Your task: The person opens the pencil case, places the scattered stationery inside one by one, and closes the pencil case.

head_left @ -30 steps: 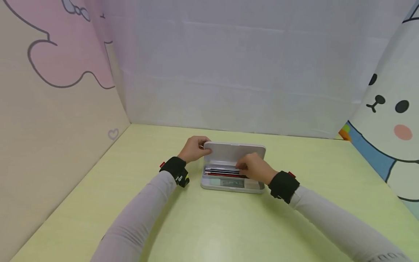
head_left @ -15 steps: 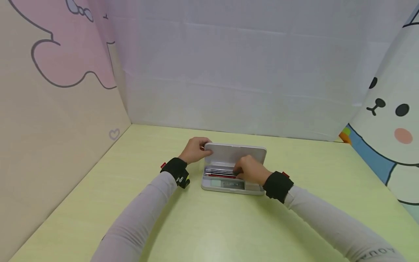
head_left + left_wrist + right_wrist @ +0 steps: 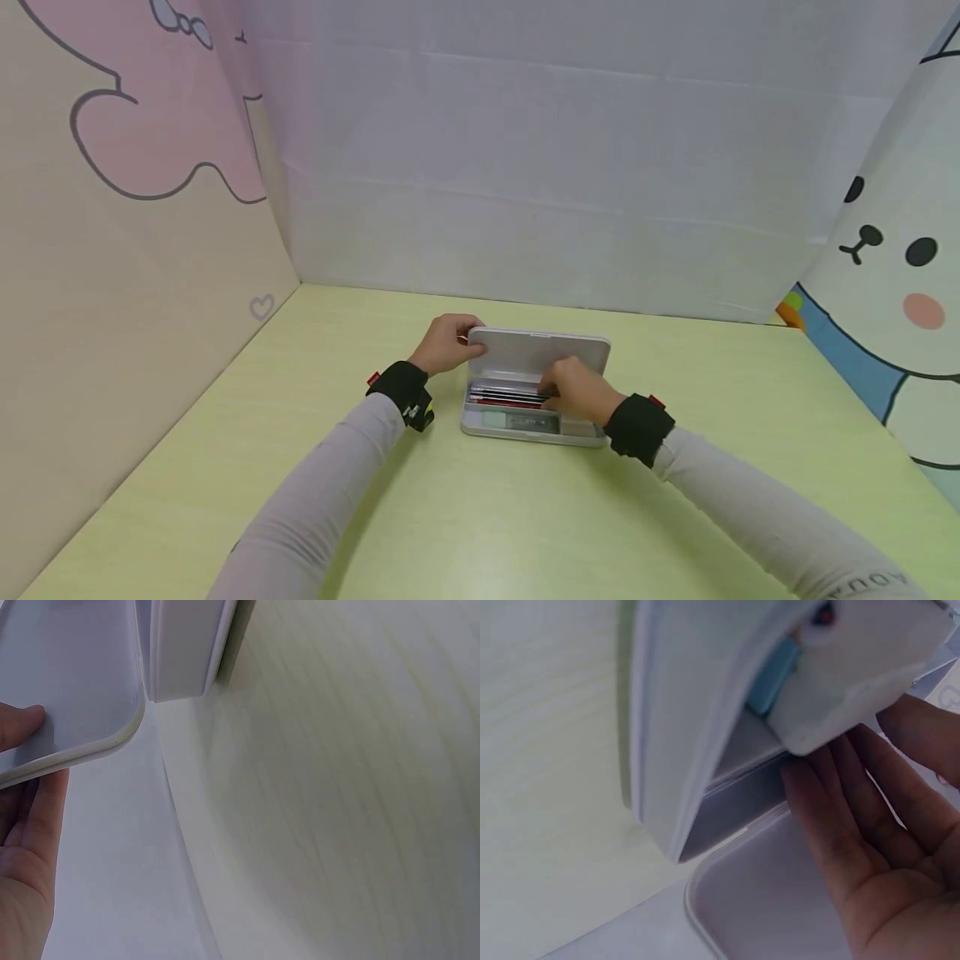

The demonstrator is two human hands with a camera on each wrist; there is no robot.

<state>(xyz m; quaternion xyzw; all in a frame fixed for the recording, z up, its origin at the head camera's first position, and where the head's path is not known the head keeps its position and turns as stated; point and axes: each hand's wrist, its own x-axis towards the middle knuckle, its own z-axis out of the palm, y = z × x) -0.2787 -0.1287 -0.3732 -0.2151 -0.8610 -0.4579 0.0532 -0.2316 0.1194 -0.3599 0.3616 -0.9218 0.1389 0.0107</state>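
A white pencil case (image 3: 480, 431) lies on the table with its lid (image 3: 513, 350) raised. My left hand (image 3: 447, 343) holds the lid's left edge, the thumb (image 3: 22, 726) on the inner face and the fingers behind. Several slim pencils (image 3: 501, 397), dark and red ones among them, lie in the rear compartment. My right hand (image 3: 576, 387) reaches into the case over their right ends. Up close, its fingers (image 3: 821, 799) go in behind a whitish block (image 3: 855, 690); the fingertips are hidden, so what they hold does not show.
In the case's front compartment are a pale green piece (image 3: 493, 419) and a dark see-through item (image 3: 532, 422). The yellow table (image 3: 465, 517) reaches back to a white cloth wall (image 3: 525, 167). Printed panels stand at left and right.
My right hand has shifted slightly left and deeper among the pencils over the last second, then stayed nearly still. My left hand keeps its hold on the lid.
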